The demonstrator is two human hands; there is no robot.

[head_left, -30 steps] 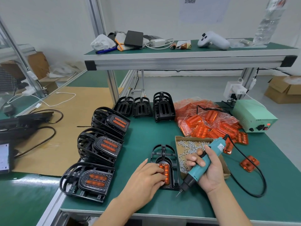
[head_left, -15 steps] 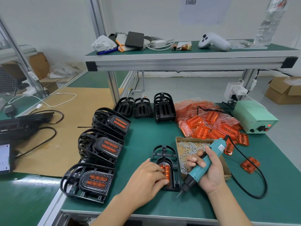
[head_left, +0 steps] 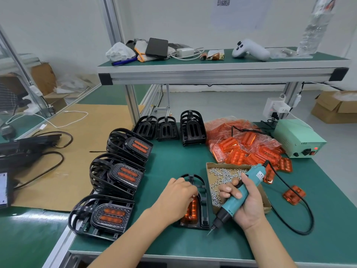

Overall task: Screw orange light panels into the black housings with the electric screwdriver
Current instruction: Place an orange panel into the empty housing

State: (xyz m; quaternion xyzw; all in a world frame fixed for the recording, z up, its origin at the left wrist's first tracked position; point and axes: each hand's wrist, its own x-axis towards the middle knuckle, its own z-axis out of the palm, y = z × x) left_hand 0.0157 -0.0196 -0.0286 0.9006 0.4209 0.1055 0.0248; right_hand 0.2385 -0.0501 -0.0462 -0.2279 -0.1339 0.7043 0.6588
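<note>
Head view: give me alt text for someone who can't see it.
A person's left hand rests on an orange light panel seated in a black housing on a green bench, while the right hand grips a teal electric screwdriver, tip down beside the housing. A box of screws and bagged orange panels lie behind; finished housings are stacked left.

Three stacks of finished housings with orange panels stand along the left of the counter, at and, and three piles of empty black housings line the back at and. One more housing lies in front. One electric screwdriver, one box of screws, one bag of orange panels, one loose orange panel and one green power supply are also there; the screws and bagged panels are too many to count.
</note>
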